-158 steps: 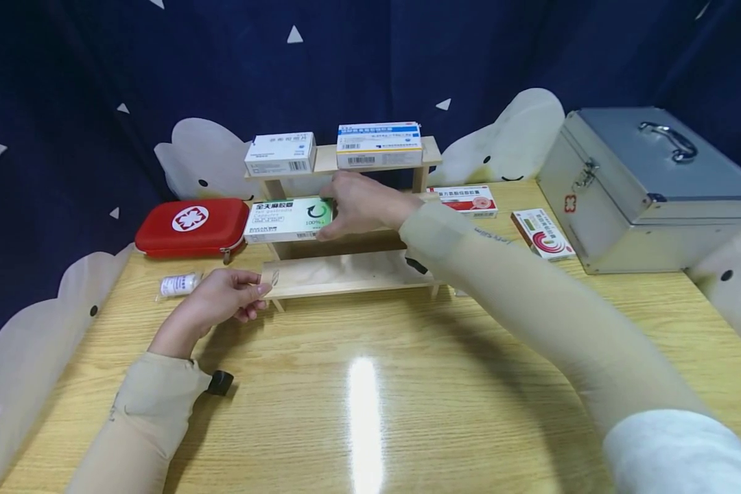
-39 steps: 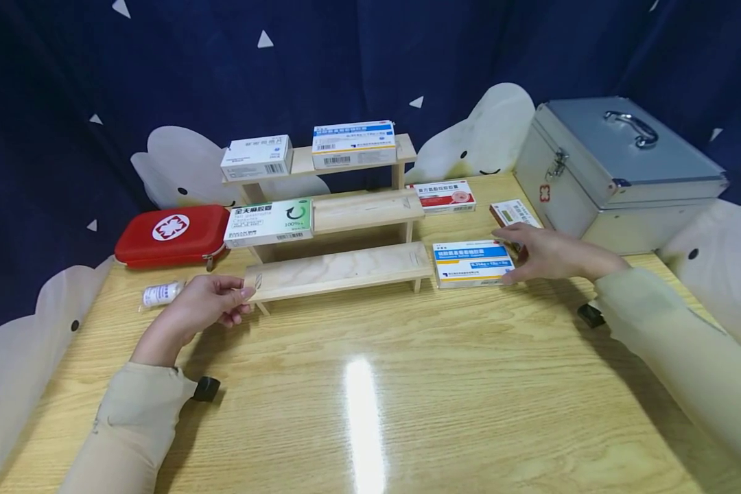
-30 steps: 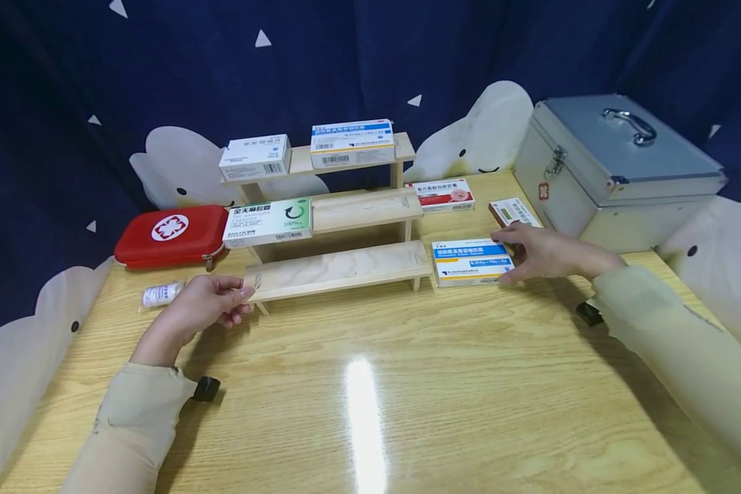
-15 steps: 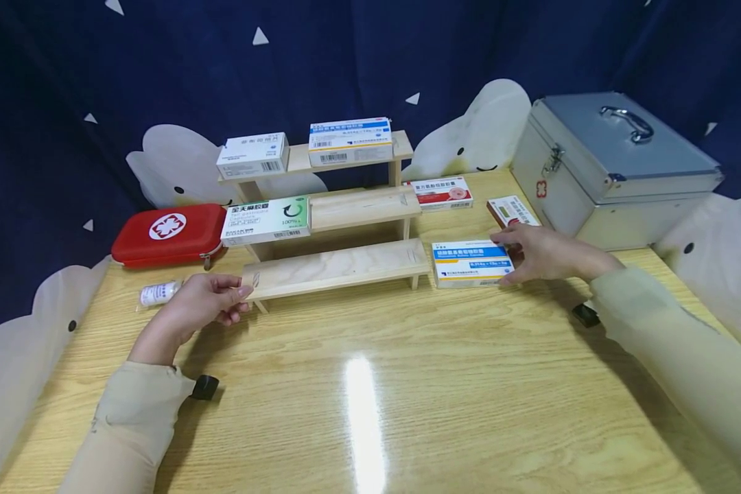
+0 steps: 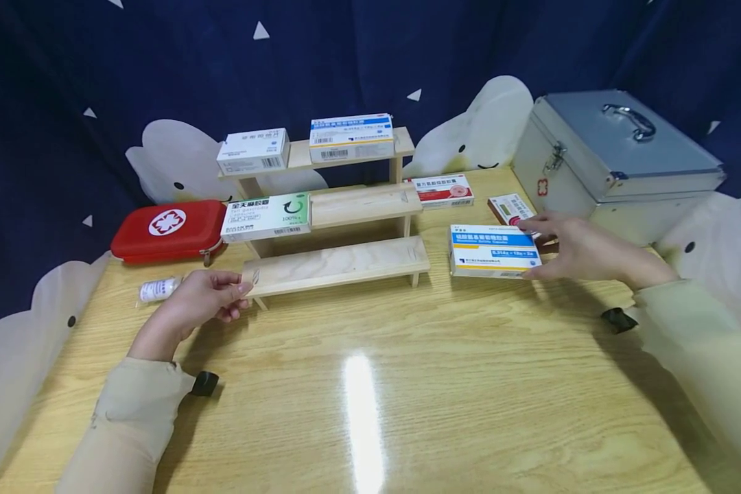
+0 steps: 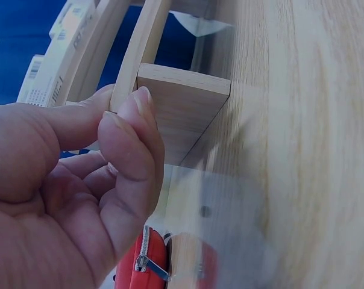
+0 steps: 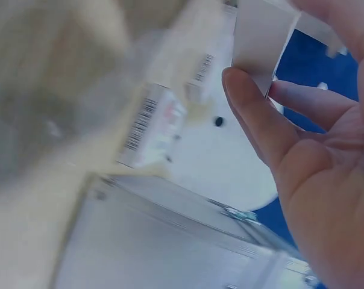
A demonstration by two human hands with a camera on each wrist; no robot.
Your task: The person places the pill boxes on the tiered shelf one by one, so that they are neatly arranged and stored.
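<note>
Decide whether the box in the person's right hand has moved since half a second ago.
Yes: in the head view, the box has shifted right, widening its gap from the wooden shelf.

Head cam looks forward-down over the yellowish wooden bench (image 5: pixel 290 384); wrist cams are way closer, left sharing its tiered wooden stand (image 5: pixel 346 207), right its boxy silver case (image 5: pixel 611 161).

Carton (image 5: pixel 494 250): white, blue-banded | shelf (image 5: pixel 336 266): pale, grained | curtain (image 5: pixel 457 41): navy, white triangles
</note>
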